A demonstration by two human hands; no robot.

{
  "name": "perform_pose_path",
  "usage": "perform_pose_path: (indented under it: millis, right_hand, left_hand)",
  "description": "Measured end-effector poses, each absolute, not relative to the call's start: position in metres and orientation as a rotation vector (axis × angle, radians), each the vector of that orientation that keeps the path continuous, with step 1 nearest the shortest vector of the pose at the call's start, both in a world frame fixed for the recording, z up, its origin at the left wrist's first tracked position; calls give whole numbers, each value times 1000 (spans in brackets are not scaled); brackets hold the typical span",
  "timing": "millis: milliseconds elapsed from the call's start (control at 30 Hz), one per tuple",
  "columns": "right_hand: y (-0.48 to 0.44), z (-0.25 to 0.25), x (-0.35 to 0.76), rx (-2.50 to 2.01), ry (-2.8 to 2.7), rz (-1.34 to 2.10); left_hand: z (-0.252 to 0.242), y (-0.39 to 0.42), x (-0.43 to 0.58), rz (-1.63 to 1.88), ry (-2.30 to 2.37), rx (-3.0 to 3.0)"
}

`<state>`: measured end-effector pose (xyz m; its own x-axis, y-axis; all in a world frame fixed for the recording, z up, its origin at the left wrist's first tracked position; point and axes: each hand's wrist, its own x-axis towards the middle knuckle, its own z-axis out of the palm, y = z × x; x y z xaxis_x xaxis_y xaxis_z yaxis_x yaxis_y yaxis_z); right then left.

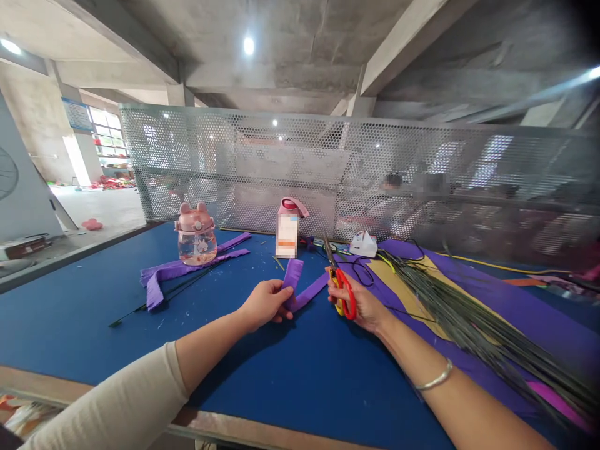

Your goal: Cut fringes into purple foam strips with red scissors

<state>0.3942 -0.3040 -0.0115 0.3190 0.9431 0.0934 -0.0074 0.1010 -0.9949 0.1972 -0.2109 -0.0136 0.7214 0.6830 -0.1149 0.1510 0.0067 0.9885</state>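
Note:
Near the middle of the blue table, my left hand (pixel 268 305) pinches a purple paper strip (pixel 292 275) between thumb and fingers. One end of the strip stands up above the fingers; another length slants off to the right toward my other hand. My right hand (pixel 359 303) is closed around the red and yellow handles of a pair of scissors (pixel 345 294). The blades point up and away from me, apart from the strip in my left hand. Whether the blades are parted is hard to make out.
A pink-lidded clear bottle (pixel 195 240) stands at the left beside more purple strips (pixel 157 281) and thin green stems. Behind my hands is a phone (pixel 287 234). Green wire stems (pixel 464 306) lie on purple sheets (pixel 497 287) at the right. A perforated metal panel (pixel 290 169) closes off the back.

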Motion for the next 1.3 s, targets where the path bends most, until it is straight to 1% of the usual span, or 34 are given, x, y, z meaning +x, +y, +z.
perform_pose_path:
  millis: [100,200,300,533,667,800,967,1300]
  right_hand:
    - [-308,-7,404,-1353,-1079,793]
    - [-312,-3,410,-1580,-1212,502]
    - [-316,1,406,-1749,-1420,267]
    - [-325,10,387,-1550,-1668,456]
    - [-329,13,385,-1601,-1783,467]
    - [-332,18,381,-1647,-1873,604]
    - [-335,25,369,-1544,-1927,733]
    - [-335,28,361,-1486,-1926,695]
  left_hand:
    - [-12,-208,196,617,753,1622]
    - [-14,-202,194,768,780,1746]
    - [-15,-200,194,826,837,1747]
    - [-3,-209,196,793,685,1434]
    - [-3,-213,196,799,659,1439]
    - [-6,-217,197,782,602,1484]
    - [-6,-226,198,735,585,1533]
    - [-1,-232,194,724,473,1634]
